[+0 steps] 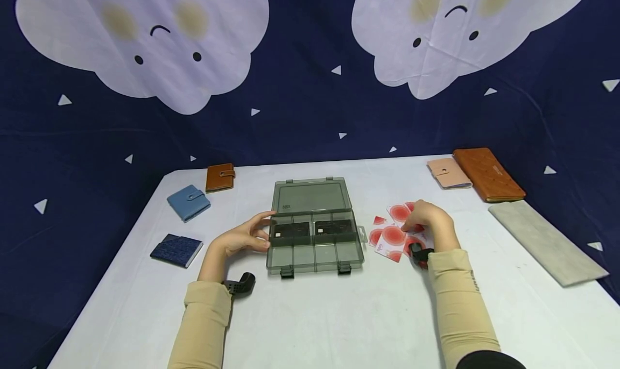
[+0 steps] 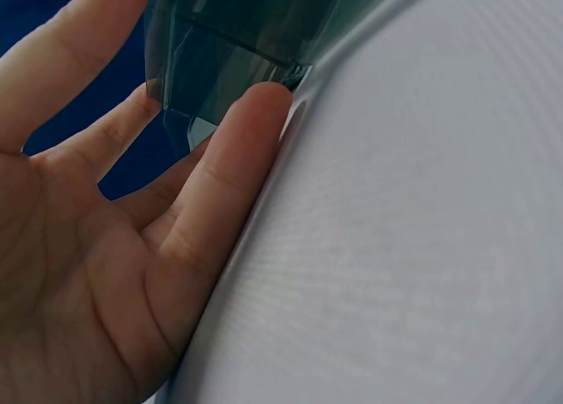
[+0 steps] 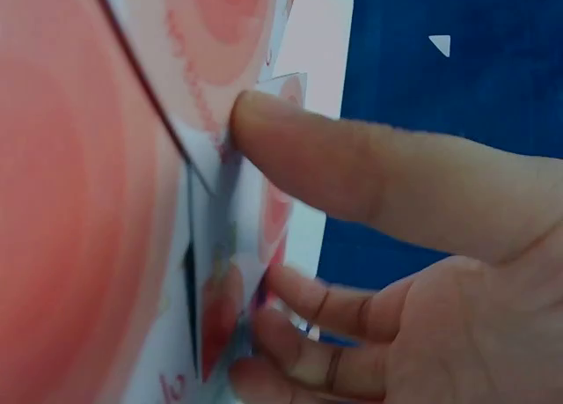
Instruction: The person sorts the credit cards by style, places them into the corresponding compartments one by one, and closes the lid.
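An olive translucent plastic box (image 1: 315, 257) with dividers lies in the middle of the table, its lid (image 1: 312, 196) folded back. Two dark cards, a left one (image 1: 291, 230) and a right one (image 1: 334, 227), sit in its rear compartments. My left hand (image 1: 244, 236) touches the box's left side with fairly straight fingers and thumb, as the left wrist view also shows. At the right, my right hand (image 1: 432, 221) pinches at a red-and-white card (image 3: 230, 237) among several scattered cards with red circles (image 1: 393, 235); its thumb lies on the card, fingers by the edge.
At the left lie a brown wallet (image 1: 220, 177), a light blue wallet (image 1: 186, 203) and a dark denim-like wallet (image 1: 174, 250). Far right are a pink wallet (image 1: 449, 174), a long brown wallet (image 1: 489, 175) and a flat grey pouch (image 1: 547, 242). A navy cloth hangs behind the table.
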A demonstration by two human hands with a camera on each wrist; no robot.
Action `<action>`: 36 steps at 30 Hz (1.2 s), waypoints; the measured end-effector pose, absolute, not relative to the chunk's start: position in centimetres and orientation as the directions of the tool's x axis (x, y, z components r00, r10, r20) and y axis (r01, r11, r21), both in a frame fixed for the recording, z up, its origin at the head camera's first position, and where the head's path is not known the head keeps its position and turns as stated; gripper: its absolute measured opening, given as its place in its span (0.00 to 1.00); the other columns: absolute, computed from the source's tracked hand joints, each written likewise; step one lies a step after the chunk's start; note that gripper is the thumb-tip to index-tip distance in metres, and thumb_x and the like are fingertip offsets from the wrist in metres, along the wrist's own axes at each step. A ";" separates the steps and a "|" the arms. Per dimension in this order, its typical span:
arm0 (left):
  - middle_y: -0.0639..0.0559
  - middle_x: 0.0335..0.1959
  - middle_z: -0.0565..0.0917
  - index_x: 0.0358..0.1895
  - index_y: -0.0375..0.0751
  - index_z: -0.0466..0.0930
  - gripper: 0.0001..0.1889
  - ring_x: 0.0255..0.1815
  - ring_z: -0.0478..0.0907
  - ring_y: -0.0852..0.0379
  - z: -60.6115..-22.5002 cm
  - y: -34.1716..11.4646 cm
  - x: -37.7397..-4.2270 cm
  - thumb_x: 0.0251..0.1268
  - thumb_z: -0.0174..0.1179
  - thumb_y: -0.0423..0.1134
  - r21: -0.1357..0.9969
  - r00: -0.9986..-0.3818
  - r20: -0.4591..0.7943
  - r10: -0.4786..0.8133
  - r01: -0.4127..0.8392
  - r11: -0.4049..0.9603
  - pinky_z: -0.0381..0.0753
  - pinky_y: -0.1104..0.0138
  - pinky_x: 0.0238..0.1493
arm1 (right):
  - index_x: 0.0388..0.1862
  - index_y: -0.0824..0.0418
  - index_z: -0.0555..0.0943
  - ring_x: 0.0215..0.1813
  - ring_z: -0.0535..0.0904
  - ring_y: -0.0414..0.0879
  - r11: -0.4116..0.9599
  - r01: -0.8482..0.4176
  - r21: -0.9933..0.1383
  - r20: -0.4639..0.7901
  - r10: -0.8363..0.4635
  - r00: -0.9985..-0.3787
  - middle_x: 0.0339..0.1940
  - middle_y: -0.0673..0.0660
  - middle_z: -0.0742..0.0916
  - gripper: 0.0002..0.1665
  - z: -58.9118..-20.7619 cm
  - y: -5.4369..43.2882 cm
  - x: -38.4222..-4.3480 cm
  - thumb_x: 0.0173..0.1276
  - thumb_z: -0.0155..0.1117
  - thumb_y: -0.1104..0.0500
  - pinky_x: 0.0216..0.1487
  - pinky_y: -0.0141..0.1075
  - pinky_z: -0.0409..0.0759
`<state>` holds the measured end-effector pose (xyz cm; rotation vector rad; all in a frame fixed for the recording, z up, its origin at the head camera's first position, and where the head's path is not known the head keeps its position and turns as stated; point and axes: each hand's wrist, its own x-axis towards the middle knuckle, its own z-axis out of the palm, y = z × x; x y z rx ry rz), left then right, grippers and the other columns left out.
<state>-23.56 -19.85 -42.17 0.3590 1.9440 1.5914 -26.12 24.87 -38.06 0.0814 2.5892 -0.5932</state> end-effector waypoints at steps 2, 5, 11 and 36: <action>0.36 0.71 0.45 0.73 0.47 0.44 0.48 0.44 0.72 0.56 -42.2 -19.8 -23.6 0.52 0.64 0.26 0.956 -0.786 -0.273 0.555 -0.157 0.247 0.77 0.64 0.42 | 0.38 0.75 0.72 0.38 0.70 0.54 0.911 0.167 -0.376 -0.475 -0.035 -0.879 0.32 0.63 0.74 0.27 -38.0 24.8 -26.1 0.54 0.66 0.52 0.42 0.44 0.72; 0.36 0.71 0.45 0.73 0.47 0.44 0.48 0.44 0.72 0.55 -42.3 -19.8 -23.7 0.52 0.63 0.25 0.956 -0.785 -0.274 0.556 -0.159 0.248 0.78 0.63 0.42 | 0.36 0.73 0.74 0.38 0.70 0.54 0.906 0.176 -0.386 -0.469 -0.029 -0.882 0.32 0.63 0.75 0.26 -38.2 24.6 -26.0 0.56 0.64 0.49 0.44 0.45 0.72; 0.36 0.71 0.45 0.73 0.47 0.44 0.48 0.46 0.71 0.55 -42.2 -20.0 -23.6 0.52 0.64 0.26 0.955 -0.786 -0.273 0.554 -0.154 0.253 0.77 0.64 0.42 | 0.24 0.64 0.69 0.32 0.69 0.50 0.863 0.152 -0.482 -0.426 -0.080 -0.901 0.25 0.58 0.71 0.17 -38.7 24.2 -26.3 0.58 0.62 0.53 0.35 0.38 0.67; 0.36 0.71 0.46 0.73 0.47 0.44 0.48 0.45 0.72 0.55 -42.2 -19.8 -23.6 0.52 0.63 0.25 0.956 -0.783 -0.273 0.559 -0.157 0.247 0.77 0.64 0.42 | 0.33 0.64 0.70 0.34 0.68 0.49 0.876 -0.056 -0.480 -0.396 -0.273 -0.877 0.30 0.58 0.73 0.22 -38.7 22.5 -26.0 0.43 0.74 0.64 0.32 0.36 0.69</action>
